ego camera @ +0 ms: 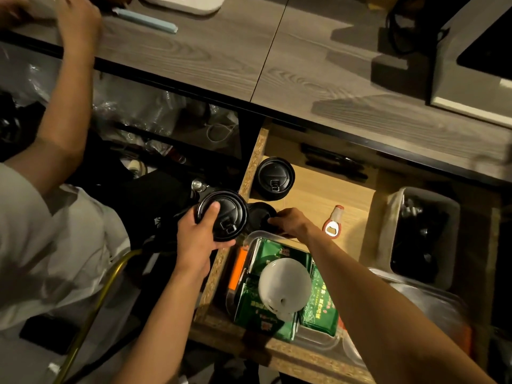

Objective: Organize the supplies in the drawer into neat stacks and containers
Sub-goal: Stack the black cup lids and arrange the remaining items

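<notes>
Black plastic cup lids (222, 215) are gripped in the left hand (197, 237), thumb pressed across the top, and held above the left wall of the open drawer (250, 162). A second set of black lids (261, 216), just to the right on the drawer floor, is grasped at its edge by the fingers of the right hand (291, 221). A third black lid stack (275, 177) stands further back in the drawer, apart from both hands. A bottle opener (333, 223) lies flat on the drawer floor, near the right hand. At the front of the drawer, a clear container (318, 338) holds green packets (318, 303), with a white rounded object (285, 285) resting on them. A grey bin (426, 234) is seated at the right side. A second person's arm (63, 106) is extended to the wood-grain countertop (210, 54).
</notes>
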`<action>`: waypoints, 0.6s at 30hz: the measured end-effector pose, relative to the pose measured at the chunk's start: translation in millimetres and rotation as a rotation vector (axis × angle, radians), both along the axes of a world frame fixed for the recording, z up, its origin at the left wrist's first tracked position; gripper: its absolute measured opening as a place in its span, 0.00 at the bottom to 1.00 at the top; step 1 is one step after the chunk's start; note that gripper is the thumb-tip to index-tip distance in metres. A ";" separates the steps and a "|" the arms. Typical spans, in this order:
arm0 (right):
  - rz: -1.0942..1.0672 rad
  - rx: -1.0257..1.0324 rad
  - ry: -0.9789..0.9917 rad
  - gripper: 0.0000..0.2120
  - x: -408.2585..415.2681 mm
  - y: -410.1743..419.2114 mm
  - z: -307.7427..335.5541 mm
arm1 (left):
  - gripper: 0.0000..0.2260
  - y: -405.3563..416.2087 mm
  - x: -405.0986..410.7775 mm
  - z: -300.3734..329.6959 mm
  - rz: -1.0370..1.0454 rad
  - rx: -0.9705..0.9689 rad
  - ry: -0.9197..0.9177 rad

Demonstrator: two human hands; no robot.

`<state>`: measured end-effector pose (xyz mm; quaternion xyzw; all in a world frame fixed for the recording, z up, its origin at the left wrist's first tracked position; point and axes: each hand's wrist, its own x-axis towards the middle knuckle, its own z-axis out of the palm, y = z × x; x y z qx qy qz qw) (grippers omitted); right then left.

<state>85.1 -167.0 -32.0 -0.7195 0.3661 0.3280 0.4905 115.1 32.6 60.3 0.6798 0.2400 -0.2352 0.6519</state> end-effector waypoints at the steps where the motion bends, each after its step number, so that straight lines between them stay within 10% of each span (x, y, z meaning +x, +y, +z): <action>1: 0.017 0.017 0.008 0.12 0.1 1.2 -2.9 | 0.05 0.5 0.8 -1.0 0.003 0.004 -0.001; 18: -0.745 0.194 -0.210 0.02 -56.1 -43.1 52.7 | 0.13 -30.1 -0.3 18.0 -0.043 -0.080 0.078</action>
